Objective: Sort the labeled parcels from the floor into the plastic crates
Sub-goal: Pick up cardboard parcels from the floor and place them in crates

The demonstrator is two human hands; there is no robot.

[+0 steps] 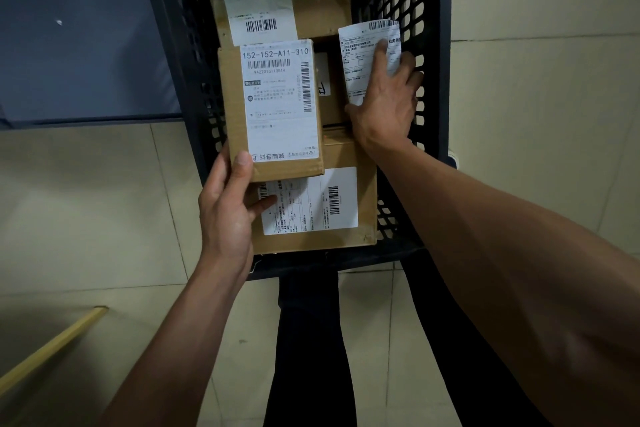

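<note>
Looks like a parcel sorting room: tiled floor (104, 204), black plastic crate (429, 10) packed with cardboard parcels (235, 107) wearing barcode shipping labels (277, 97).

Both bare forearms reaching up from the bottom of the frame toward the middle. Left hand (225, 204) left of centre, thumb laid flat up top, fingers (265, 201) curled underneath, gripping something by its near corner. Right hand (384, 104) further up, right of centre, back of the hand facing the camera, index finger stretched out straight and pressing flat, thumb spread off to the left, other fingers bent round the far edge. Dark trouser legs (311, 340) standing between the arms at bottom centre.
</note>
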